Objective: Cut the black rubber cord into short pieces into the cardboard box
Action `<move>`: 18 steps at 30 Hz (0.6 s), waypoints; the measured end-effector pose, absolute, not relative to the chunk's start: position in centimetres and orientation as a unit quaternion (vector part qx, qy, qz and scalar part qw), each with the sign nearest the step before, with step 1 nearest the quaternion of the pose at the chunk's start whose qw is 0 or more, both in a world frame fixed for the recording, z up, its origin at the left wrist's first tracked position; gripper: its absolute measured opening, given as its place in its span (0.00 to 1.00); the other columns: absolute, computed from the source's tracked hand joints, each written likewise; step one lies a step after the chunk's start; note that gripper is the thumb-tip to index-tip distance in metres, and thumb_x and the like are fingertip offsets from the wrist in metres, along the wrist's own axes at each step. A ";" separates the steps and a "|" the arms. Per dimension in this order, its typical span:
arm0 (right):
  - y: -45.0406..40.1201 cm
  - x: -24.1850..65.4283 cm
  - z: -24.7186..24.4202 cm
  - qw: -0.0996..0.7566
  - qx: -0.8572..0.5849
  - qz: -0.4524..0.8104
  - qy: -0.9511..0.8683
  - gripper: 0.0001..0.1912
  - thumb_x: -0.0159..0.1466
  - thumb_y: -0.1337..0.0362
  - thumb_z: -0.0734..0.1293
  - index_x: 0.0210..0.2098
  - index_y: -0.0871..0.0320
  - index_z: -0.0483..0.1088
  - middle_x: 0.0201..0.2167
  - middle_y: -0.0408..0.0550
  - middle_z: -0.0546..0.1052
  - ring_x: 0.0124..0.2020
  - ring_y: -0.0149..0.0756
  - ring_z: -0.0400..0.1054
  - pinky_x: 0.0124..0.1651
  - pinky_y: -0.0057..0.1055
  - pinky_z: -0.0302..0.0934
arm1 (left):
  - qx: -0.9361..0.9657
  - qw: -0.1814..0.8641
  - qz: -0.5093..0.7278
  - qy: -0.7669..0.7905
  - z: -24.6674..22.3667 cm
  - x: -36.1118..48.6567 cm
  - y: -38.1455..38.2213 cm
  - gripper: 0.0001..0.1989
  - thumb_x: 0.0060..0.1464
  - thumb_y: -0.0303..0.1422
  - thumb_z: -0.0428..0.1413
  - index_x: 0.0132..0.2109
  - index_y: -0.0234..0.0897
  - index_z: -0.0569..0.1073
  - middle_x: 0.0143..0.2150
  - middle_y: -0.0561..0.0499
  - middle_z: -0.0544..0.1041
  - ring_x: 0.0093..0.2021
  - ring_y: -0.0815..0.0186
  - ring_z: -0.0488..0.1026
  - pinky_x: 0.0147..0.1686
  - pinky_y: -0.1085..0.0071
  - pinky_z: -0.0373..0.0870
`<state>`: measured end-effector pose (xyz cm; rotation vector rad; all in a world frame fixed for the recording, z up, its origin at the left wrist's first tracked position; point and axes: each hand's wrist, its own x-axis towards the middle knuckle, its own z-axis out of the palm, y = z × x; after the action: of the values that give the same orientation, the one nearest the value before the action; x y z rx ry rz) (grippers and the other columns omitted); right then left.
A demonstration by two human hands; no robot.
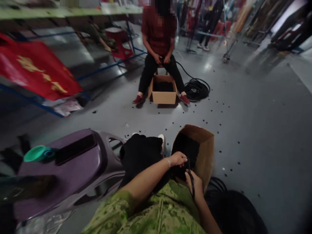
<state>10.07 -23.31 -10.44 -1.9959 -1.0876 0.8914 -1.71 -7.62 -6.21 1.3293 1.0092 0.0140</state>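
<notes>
Black cord (192, 182) between both hands, over open box (206, 146), lower center.
Left hand (179, 159) and right hand (196, 182) close together, right gripping cord, left's grip unclear; gray floor (263, 130), seated person (159, 32) top center.

Purple stool (78, 170), farther red stool (120, 44)

- Left forearm (148, 175) slants up and rightward, wrist (168, 162) nearly straight
- Left hand (179, 159) palm down, fingers curled, pinching
- Right forearm (207, 211) angles up and leftward
- Right hand (195, 183) just below the left, fingers closed in a grip
</notes>
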 end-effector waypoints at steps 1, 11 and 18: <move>-23.4 10.0 -10.9 0.341 -0.766 0.352 -0.416 0.37 0.56 0.32 0.64 0.43 0.59 0.81 0.19 0.48 0.76 0.22 0.43 0.73 0.24 0.32 0.66 | 0.576 0.673 -0.003 0.464 -6.5 -1.4 -7.7 0.13 0.58 0.34 0.55 0.27 0.34 0.70 0.16 0.58 0.66 0.16 0.75 0.61 0.20 0.78 0.60; -21.4 9.5 -12.5 0.331 -0.766 0.372 -0.407 0.43 0.54 0.29 0.61 0.45 0.60 0.81 0.15 0.47 0.74 0.16 0.43 0.69 0.21 0.34 0.64 | 0.554 0.631 -0.016 0.543 -6.4 -1.0 -7.3 0.10 0.60 0.28 0.54 0.47 0.33 0.76 0.20 0.60 0.66 0.17 0.74 0.62 0.20 0.77 0.59; -21.5 10.3 -13.6 0.325 -0.772 0.361 -0.410 0.39 0.53 0.31 0.62 0.44 0.56 0.81 0.16 0.47 0.74 0.16 0.44 0.69 0.20 0.34 0.65 | 0.619 0.597 -0.036 0.510 -7.0 -1.3 -7.1 0.12 0.60 0.29 0.53 0.46 0.34 0.79 0.23 0.57 0.67 0.20 0.72 0.63 0.21 0.76 0.60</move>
<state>10.25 -21.49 -13.58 -2.0236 -1.0758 0.9468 -1.27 -7.05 -7.02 1.4361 1.1839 -0.0841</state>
